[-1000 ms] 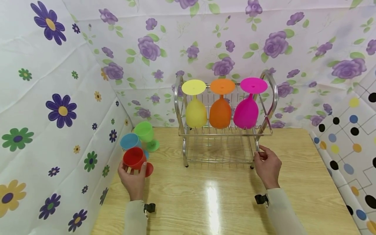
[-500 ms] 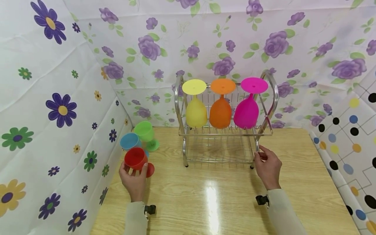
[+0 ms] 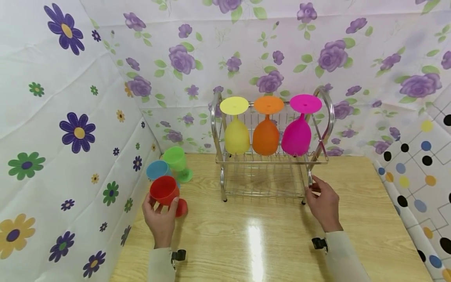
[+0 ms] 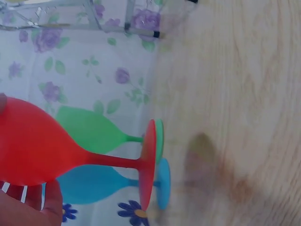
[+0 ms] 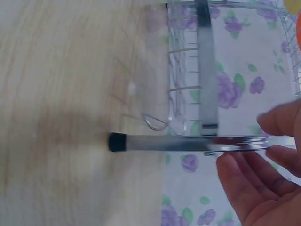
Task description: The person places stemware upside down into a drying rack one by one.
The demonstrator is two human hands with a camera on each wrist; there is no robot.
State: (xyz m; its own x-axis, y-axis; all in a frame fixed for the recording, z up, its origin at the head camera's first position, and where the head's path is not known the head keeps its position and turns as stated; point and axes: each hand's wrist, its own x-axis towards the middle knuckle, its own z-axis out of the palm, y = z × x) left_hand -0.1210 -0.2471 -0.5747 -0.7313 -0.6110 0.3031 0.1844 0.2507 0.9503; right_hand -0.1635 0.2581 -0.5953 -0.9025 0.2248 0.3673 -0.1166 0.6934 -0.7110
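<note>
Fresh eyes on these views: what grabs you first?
The yellow goblet, orange goblet and magenta goblet, upside down in a row on the upper tier of the wire rack. Then, at left in the head view, the red goblet in the left hand, in front of the blue goblet and green goblet. The right hand grips a rack leg.

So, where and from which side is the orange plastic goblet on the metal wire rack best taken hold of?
Probably by its slim stem, coming from the front: the orange goblet is upside down, so the stem stands above the bowl, with the metal wire rack rising behind. The yellow plastic goblet and magenta plastic goblet leave little room beside the bowl.
</note>
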